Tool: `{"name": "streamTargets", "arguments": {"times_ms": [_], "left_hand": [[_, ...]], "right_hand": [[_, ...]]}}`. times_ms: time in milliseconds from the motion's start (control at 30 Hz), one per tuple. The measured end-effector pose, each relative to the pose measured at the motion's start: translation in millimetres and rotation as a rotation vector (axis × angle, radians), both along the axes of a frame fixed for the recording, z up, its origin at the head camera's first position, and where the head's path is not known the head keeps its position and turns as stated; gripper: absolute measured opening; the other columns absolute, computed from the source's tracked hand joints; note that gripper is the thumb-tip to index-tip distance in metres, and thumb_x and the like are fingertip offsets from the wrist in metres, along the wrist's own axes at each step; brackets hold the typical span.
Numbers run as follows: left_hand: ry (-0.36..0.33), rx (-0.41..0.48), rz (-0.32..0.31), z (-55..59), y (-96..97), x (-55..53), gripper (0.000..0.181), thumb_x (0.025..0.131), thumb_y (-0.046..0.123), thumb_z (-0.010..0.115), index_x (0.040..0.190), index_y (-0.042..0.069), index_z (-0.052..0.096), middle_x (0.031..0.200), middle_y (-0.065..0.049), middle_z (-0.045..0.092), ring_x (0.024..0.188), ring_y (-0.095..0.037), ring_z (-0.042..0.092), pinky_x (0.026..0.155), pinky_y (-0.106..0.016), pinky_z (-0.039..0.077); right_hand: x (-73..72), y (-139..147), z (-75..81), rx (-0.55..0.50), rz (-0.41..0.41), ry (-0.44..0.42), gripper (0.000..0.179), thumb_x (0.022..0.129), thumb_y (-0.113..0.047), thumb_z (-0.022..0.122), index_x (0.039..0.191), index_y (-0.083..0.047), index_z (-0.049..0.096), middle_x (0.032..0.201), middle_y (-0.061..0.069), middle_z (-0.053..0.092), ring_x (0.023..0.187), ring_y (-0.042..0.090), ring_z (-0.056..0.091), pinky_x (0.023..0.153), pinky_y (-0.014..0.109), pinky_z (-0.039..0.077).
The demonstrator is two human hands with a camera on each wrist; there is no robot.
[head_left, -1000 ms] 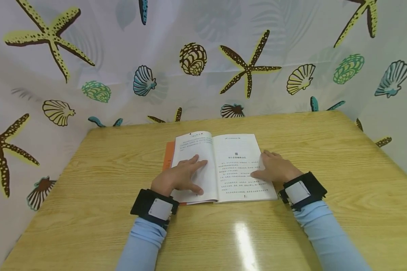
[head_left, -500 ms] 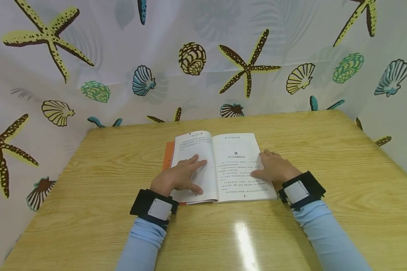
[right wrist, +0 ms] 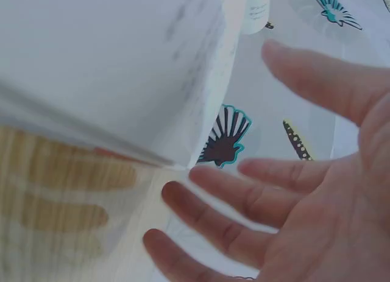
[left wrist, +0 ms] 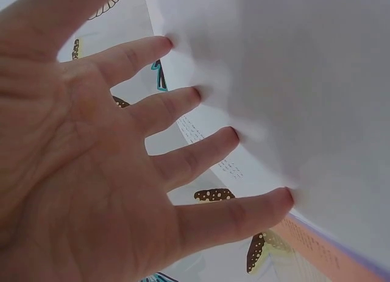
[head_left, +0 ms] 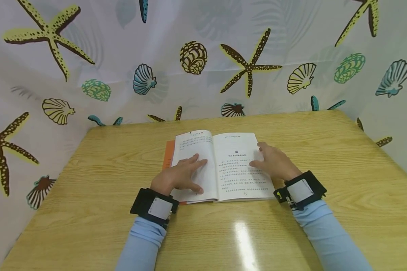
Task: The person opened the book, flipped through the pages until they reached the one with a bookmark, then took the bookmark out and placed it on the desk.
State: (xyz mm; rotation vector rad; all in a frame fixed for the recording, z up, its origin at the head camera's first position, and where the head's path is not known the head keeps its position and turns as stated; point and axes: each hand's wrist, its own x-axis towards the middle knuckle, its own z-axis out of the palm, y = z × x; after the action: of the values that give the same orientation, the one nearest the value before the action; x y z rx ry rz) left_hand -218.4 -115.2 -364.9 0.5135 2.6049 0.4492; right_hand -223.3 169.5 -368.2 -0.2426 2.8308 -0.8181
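Observation:
An open book [head_left: 235,145] with printed white pages lies on the wooden table [head_left: 105,165]; an orange cover flap [head_left: 168,154] sticks out at its left. My left hand [head_left: 181,176] rests on the left page, fingers spread. In the left wrist view, that hand's fingertips [left wrist: 281,198] press the white page [left wrist: 317,99]. My right hand [head_left: 274,162] is at the right page's outer edge, thumb over the page. The right wrist view shows the right hand [right wrist: 304,203] with fingers loosely extended beside the book's edge, the thumb apart from them.
Behind and beside the table hangs a white cloth [head_left: 122,52] printed with starfish and shells. Wristbands [head_left: 161,209] with pale plates sit on both wrists. Tabletop extends on both sides of the book.
My right hand has shifted slightly away from me along the right page's edge, its thumb a little higher on the page. The left hand and the book have stayed in place.

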Motion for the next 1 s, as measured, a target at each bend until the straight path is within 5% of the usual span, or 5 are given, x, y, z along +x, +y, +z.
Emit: {"name": "streamTargets", "arguments": {"times_ms": [367, 633, 733, 833, 1000], "left_hand": [[-0.003, -0.002, 0.006, 0.9, 0.8, -0.3, 0.094, 0.083, 0.026, 0.086, 0.16, 0.019, 0.034, 0.169, -0.011, 0.013, 0.152, -0.038, 0.017, 0.118, -0.056, 0.026], [0.004, -0.002, 0.01, -1.6, -1.0, -1.2, 0.094, 0.083, 0.027, 0.087, 0.16, 0.019, 0.034, 0.169, -0.011, 0.014, 0.152, -0.039, 0.018, 0.117, -0.057, 0.027], [0.003, 0.01, 0.012, -1.0, -0.8, -0.4, 0.094, 0.082, 0.026, 0.087, 0.16, 0.019, 0.034, 0.169, -0.011, 0.014, 0.152, -0.038, 0.018, 0.117, -0.057, 0.027], [0.0, 0.017, 0.012, -0.6, -0.5, 0.2, 0.094, 0.082, 0.025, 0.087, 0.16, 0.018, 0.035, 0.169, -0.012, 0.015, 0.152, -0.038, 0.018, 0.117, -0.057, 0.027], [0.003, 0.007, 0.004, -0.7, -1.0, -0.3, 0.094, 0.082, 0.027, 0.087, 0.16, 0.019, 0.034, 0.169, -0.012, 0.014, 0.152, -0.039, 0.018, 0.117, -0.057, 0.027]], "right_hand": [[3.7, 2.7, 9.7, -0.013, -0.062, 0.025, 0.066, 0.1, -0.018, 0.065, 0.149, 0.013, 0.033, 0.141, 0.04, 0.046, 0.125, 0.051, 0.052, 0.1, 0.06, 0.046], [7.2, -5.5, 16.9, 0.078, -0.029, 0.069, 0.067, 0.097, -0.02, 0.069, 0.146, 0.015, 0.039, 0.13, 0.037, 0.058, 0.106, 0.043, 0.064, 0.083, 0.05, 0.055], [6.4, -3.0, 14.0, 0.118, -0.062, 0.051, 0.049, 0.096, -0.021, 0.07, 0.126, 0.015, 0.055, 0.096, 0.028, 0.066, 0.076, 0.031, 0.064, 0.06, 0.035, 0.05], [4.2, 2.6, 8.2, 0.157, -0.077, -0.012, 0.034, 0.096, -0.024, 0.069, 0.097, 0.009, 0.06, 0.067, 0.011, 0.052, 0.057, 0.019, 0.048, 0.05, 0.026, 0.032], [1.0, 5.1, 2.3, 0.113, -0.043, -0.062, 0.03, 0.095, -0.023, 0.07, 0.094, 0.006, 0.062, 0.067, 0.007, 0.053, 0.058, 0.019, 0.049, 0.052, 0.026, 0.032]]}}
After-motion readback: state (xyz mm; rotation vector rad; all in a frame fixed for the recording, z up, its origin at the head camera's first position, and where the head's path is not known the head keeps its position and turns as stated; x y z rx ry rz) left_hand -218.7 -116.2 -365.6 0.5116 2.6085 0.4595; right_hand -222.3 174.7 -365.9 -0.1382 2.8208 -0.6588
